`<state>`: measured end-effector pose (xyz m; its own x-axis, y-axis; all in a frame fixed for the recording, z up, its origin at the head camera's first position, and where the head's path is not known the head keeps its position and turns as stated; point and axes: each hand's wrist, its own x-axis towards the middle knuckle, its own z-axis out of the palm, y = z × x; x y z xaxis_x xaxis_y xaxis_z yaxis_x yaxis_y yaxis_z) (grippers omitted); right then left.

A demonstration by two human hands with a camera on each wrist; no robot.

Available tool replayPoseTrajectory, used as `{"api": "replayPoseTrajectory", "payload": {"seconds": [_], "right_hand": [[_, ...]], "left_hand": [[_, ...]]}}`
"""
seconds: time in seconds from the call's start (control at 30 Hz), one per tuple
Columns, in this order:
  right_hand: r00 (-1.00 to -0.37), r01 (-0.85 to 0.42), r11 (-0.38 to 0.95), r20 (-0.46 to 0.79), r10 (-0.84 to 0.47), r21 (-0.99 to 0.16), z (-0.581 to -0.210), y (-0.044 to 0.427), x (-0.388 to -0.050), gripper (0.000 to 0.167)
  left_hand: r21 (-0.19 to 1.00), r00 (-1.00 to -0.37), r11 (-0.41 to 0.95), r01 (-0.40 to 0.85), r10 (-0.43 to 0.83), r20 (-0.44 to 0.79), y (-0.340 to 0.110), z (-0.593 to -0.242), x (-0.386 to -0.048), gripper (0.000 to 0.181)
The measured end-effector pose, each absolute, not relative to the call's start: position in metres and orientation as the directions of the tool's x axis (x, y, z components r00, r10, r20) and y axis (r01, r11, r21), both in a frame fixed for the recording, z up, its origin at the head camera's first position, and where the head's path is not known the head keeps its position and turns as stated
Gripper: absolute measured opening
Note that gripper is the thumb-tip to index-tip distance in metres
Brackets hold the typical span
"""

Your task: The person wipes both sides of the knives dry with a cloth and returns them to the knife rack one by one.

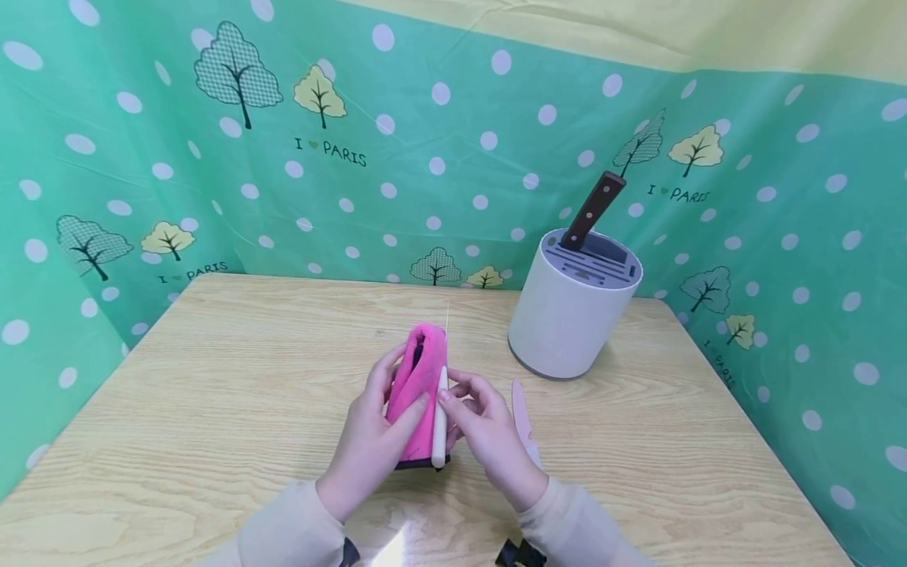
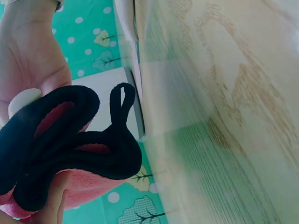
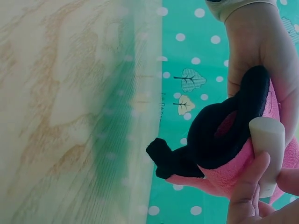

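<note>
In the head view a folded pink cloth (image 1: 425,409) with dark edging is gripped by the left hand (image 1: 372,433), thumb on its near face. The right hand (image 1: 489,433) pinches the white handle (image 1: 440,429) of a knife, whose thin blade points away from the body, edge-on beside the cloth. From the left wrist, the cloth's black trim (image 2: 126,149) and a small loop show, with the handle's end (image 2: 25,100) behind. In the right wrist view, fingers (image 3: 250,186) hold the white handle (image 3: 268,140) against the pink cloth (image 3: 229,172).
A white knife block (image 1: 574,315) stands at the back right, holding a brown-handled knife (image 1: 594,209). Another knife with a pale blade (image 1: 521,413) lies on the wooden table (image 1: 212,409) right of the right hand. A green dotted curtain (image 1: 397,157) hangs behind.
</note>
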<state>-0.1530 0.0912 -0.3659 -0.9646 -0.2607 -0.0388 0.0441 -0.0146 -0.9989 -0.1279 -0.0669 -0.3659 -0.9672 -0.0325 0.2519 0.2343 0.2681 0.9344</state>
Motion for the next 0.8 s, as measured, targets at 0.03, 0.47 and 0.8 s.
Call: {"api": "replayPoseTrajectory", "payload": {"seconds": [0.03,0.47,0.8], "right_hand": [[-0.965,0.045,-0.018,-0.039,-0.261,-0.999,-0.3661,0.0911,-0.1532,0.044],[-0.967,0.057,-0.056,-0.041,-0.251,-0.997,-0.3645,0.0903,-0.1542,0.045],[-0.976,0.058,-0.058,-0.044,-0.213,-0.997,-0.3634,0.0888,-0.1559,0.045]], "left_hand": [[0.933,-0.966,0.271,0.239,-0.034,0.257,-0.0668,-0.3659,-0.1277,0.068],[0.908,-0.946,0.296,0.297,-0.041,0.322,-0.0647,-0.3660,-0.1244,0.066],[0.893,-0.938,0.317,0.319,-0.032,0.346,-0.0637,-0.3651,-0.1231,0.066]]}}
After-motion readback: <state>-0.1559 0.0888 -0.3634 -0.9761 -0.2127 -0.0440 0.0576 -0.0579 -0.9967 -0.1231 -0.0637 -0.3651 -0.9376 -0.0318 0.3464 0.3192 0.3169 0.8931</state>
